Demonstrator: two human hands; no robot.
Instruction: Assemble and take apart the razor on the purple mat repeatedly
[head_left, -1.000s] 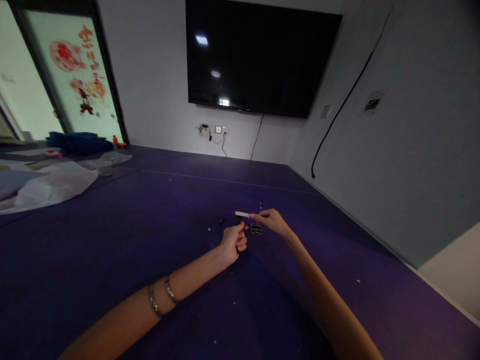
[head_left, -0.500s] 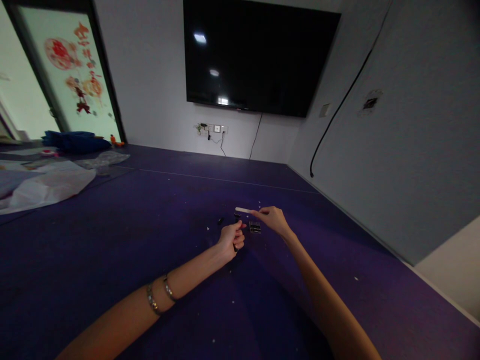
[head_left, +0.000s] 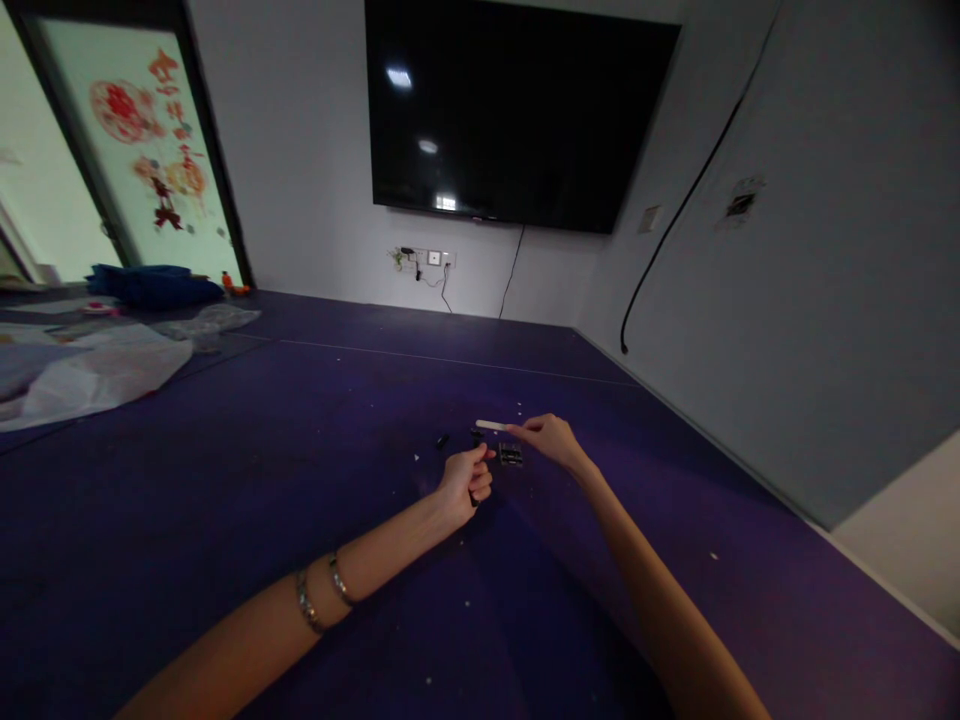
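Observation:
My left hand [head_left: 463, 482] is closed around the dark handle of a small black razor [head_left: 477, 433]. The razor's short crosswise head sticks out above my thumb, and the handle's end shows below my fingers. Between thumb and fingers, my right hand [head_left: 551, 440] pinches a flat white stick [head_left: 491, 426]. The stick points left, its tip just above the razor's head; whether they touch I cannot tell. A small dark case [head_left: 511, 455] with pale details lies on the purple surface between and below my hands. Left of the razor lies a small black piece [head_left: 442, 440].
The broad purple surface [head_left: 337, 450] carries scattered white bits. White plastic sheeting [head_left: 105, 375] and a dark blue cloth bundle [head_left: 157, 285] lie at the left. A black cable [head_left: 686, 195] hangs along the right wall, and a television [head_left: 517, 110] is mounted at the back.
The white stick and my right hand have shifted slightly right and down. My left hand keeps its grip on the razor and has barely moved.

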